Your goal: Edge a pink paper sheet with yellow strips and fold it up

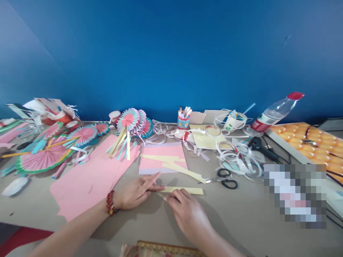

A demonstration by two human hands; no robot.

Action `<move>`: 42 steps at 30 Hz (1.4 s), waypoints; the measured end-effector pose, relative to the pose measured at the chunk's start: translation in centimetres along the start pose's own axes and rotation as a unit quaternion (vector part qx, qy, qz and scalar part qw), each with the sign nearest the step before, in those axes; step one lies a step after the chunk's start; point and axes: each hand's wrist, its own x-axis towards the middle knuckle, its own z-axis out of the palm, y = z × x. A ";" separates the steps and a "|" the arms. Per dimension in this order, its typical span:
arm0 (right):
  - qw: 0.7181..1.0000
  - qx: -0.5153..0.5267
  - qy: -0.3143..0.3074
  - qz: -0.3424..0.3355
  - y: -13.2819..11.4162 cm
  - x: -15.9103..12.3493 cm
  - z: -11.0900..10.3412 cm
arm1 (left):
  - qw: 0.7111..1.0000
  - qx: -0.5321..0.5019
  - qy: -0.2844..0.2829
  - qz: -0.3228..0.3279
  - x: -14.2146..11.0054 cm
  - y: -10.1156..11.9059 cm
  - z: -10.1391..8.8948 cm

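Note:
A pale yellow paper strip (191, 191) lies on the table in front of me. At its left end, my left hand (136, 192) holds the strip down, with one finger stretched forward above it. My right hand (184, 208) is closed in a pinch just below the strip. A small whitish tip shows at its fingertips, too little to name. Beyond my hands, more yellow strips (187, 172) cross over a pink sheet with lilac edges (150, 167). Black-handled scissors (226, 178) lie partly spread to the right of those strips.
Large pink sheets (83, 185) and folded paper fans (43, 160) cover the left side. At the back are a paper rosette (131, 119) and a pen cup (183, 122). Coiled white strips (241, 160), a glue gun (264, 150) and a tilted bottle (276, 114) occupy the right.

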 end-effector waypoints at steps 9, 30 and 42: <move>0.996 0.046 -0.004 -0.077 -0.7 -2.8 -0.5 | 0.999 0.039 -0.002 0.009 -0.2 -0.1 0.1; 0.942 0.102 0.254 0.193 10.1 -9.3 -3.5 | 0.985 0.033 0.083 -0.148 3.6 1.7 1.0; 0.942 0.118 0.257 0.180 10.3 -9.5 -3.2 | 0.972 0.111 0.099 -0.180 5.5 1.0 -3.0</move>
